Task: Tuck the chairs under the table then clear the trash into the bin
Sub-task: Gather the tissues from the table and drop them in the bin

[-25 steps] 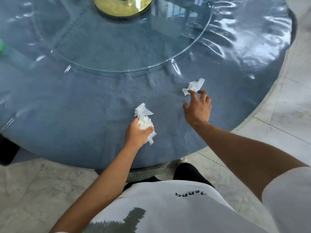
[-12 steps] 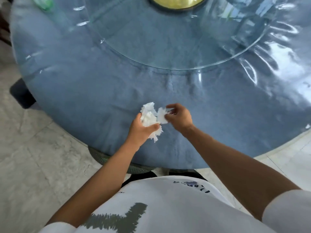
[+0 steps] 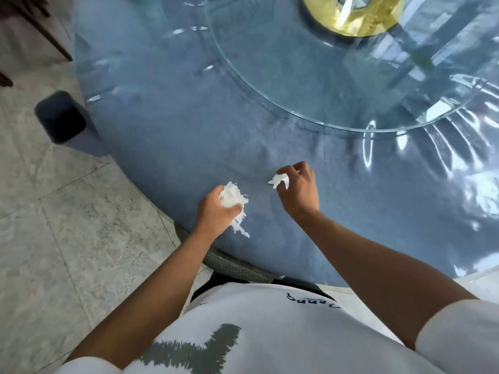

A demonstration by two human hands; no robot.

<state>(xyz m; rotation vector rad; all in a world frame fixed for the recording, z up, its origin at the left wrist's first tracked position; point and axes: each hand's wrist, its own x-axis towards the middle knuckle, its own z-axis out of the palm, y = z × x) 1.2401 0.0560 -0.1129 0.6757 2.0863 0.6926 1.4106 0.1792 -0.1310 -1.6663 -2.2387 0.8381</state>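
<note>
Over the near edge of the round blue table (image 3: pixel 162 136), my left hand (image 3: pixel 216 214) is closed around a bundle of crumpled white tissue (image 3: pixel 232 198), with a shred hanging below the fist. A little to the right, my right hand (image 3: pixel 298 190) pinches a smaller white tissue scrap (image 3: pixel 278 180) between its fingertips, just above the tablecloth. A dark open bin (image 3: pixel 60 117) stands on the floor at the table's left edge. Directly below my hands, the woven back of a chair (image 3: pixel 232 264) shows under the table rim.
A glass turntable (image 3: pixel 337 85) with a gold hub (image 3: pixel 353 14) covers the table's middle. Clear plastic film lies wrinkled over the cloth at the right. Dark chair legs (image 3: pixel 40 28) stand at the top left on the marble floor (image 3: pixel 67 225).
My right hand picked up the tissue scrap from the table, brought it to the left hand's bundle, then drew slightly apart. My view has swung left, bringing the bin into sight.
</note>
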